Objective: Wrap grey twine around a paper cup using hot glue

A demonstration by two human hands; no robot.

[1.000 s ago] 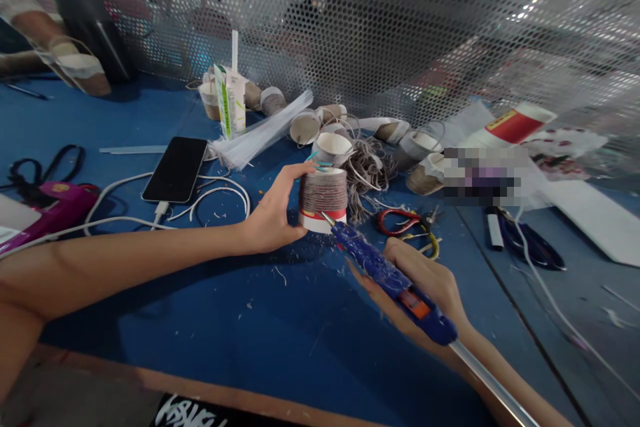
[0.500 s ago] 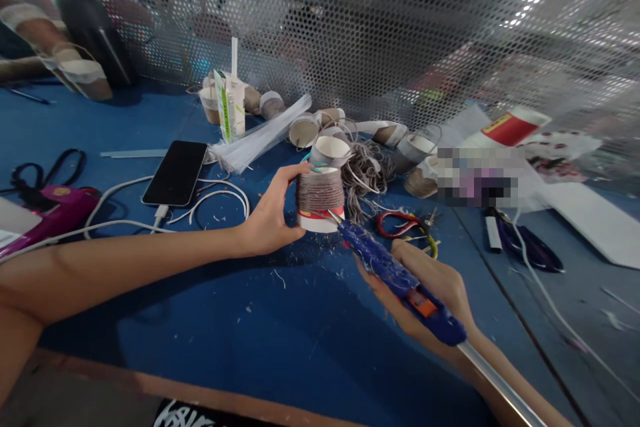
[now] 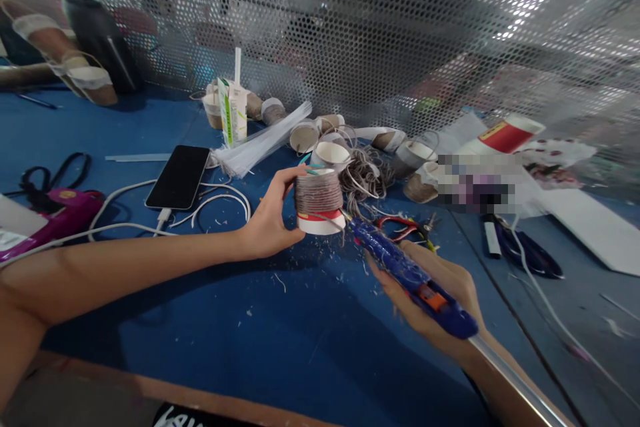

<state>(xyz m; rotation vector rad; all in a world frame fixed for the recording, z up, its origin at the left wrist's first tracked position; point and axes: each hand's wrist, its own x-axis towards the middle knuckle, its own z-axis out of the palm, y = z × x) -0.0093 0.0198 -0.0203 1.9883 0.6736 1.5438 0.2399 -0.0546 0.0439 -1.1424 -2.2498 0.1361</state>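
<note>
Grey-brown cord is wound round a paper cup (image 3: 319, 203), whose red band and white rim show below the windings. My left hand (image 3: 274, 213) grips the cup from the left, thumb low and fingers near its top. A loose bit of cord hangs at the cup's lower right. My right hand (image 3: 440, 287) is wrapped round a blue glue gun (image 3: 395, 260) with an orange part and a long clear stick at its back. The gun's tip is close to the cup's right side; contact cannot be made out.
Behind the cup lie a tangle of cord (image 3: 367, 173), several cups and clear sticks (image 3: 265, 143). A phone (image 3: 179, 177) with a white cable and a magenta tool (image 3: 67, 213) are at left. Red-handled scissors (image 3: 400, 227) lie beyond the gun. A perforated metal screen (image 3: 320, 27) stands behind.
The glue gun and my right hand have shifted slightly right, away from the cup. The cup is turned or tilted a little, and a cord end now shows at its lower right.
</note>
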